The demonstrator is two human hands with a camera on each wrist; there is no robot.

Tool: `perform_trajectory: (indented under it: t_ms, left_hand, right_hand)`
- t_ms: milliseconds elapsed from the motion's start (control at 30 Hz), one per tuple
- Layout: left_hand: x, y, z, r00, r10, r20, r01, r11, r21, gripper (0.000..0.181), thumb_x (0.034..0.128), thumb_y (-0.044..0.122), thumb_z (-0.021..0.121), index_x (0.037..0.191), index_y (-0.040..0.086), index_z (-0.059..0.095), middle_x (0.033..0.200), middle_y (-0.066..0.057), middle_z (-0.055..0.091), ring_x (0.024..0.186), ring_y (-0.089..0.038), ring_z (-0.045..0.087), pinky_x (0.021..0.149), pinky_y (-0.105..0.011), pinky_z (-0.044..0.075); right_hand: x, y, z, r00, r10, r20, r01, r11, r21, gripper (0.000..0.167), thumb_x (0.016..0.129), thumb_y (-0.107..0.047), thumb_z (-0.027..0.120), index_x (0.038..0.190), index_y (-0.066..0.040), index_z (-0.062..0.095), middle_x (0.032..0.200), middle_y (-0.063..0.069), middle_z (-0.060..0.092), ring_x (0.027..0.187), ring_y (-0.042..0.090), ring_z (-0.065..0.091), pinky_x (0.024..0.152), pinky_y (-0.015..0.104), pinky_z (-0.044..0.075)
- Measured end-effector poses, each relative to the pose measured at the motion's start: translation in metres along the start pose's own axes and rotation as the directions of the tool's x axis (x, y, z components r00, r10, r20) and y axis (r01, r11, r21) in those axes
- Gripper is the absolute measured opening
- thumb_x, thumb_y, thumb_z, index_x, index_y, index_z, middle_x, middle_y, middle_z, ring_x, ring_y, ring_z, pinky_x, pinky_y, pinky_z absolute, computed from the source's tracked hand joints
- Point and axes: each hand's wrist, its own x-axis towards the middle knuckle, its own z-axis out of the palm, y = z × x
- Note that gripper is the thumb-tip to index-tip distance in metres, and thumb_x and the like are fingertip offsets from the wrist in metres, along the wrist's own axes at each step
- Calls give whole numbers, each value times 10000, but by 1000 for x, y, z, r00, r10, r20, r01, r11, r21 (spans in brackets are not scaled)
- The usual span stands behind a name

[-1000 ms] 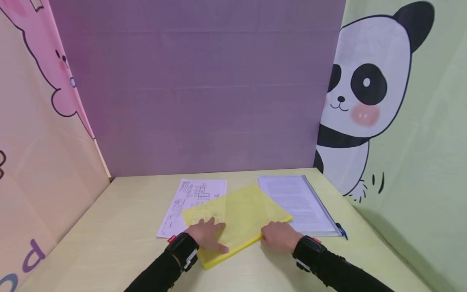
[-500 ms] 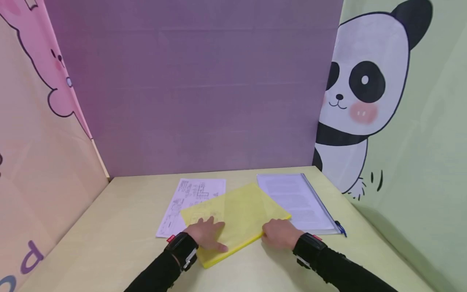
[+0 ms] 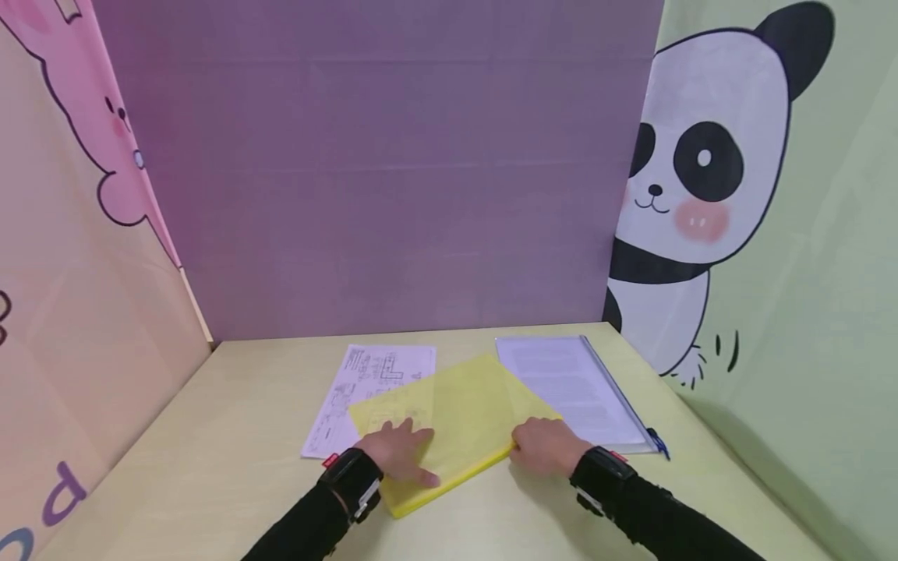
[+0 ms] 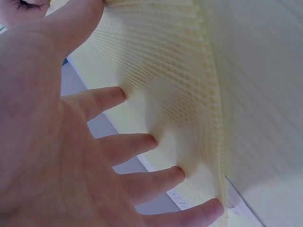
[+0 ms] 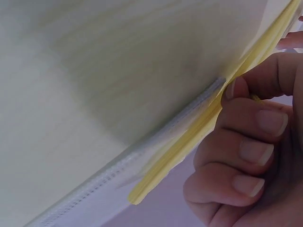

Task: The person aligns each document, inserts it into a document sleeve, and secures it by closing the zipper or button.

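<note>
A translucent yellow mesh document pouch lies slanted on the table, its thicker, brighter yellow edge towards me. My left hand presses on the pouch's left part with fingers spread; in the left wrist view the fingertips touch the mesh. At the front edge, right of the middle, my right hand pinches the yellow strip between thumb and index finger. The right wrist view shows its other fingers curled in beside the yellow edge. Whatever small part sits inside the pinch is mostly hidden.
Under the pouch's left side lies a printed sheet with line drawings. Partly under its right side is a clear pouch of printed text with a grey edge and a dark blue cord. Walls border the table.
My right hand has slid slightly to the right along the front edge of the yellow pouch. The left hand and the pouch stay in place.
</note>
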Motion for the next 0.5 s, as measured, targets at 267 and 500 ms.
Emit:
perform_trajectory:
  t_ms: [267, 500]
  left_hand:
    - [0, -1, 0, 1000, -1, 0, 1, 1000, 18, 826, 822, 666, 713, 1516, 278, 488, 1600, -135, 382, 1436, -476, 337, 1027, -740, 341]
    - [4, -2, 2, 1000, 0, 1, 0, 1000, 19, 831, 819, 667, 716, 1517, 278, 487, 1602, -139, 378, 1439, -478, 330, 1035, -732, 341]
  right_hand:
    - [-1, 19, 1, 999, 21, -35, -20, 1000, 12, 264, 905, -198, 631, 663, -172, 528, 622, -32, 463, 573, 159, 438, 571, 366, 405]
    - [-2, 29, -1, 998, 65, -13, -64, 997, 35, 253, 915, -227, 658, 694, -156, 557, 632, -20, 474, 588, 173, 433, 600, 367, 397]
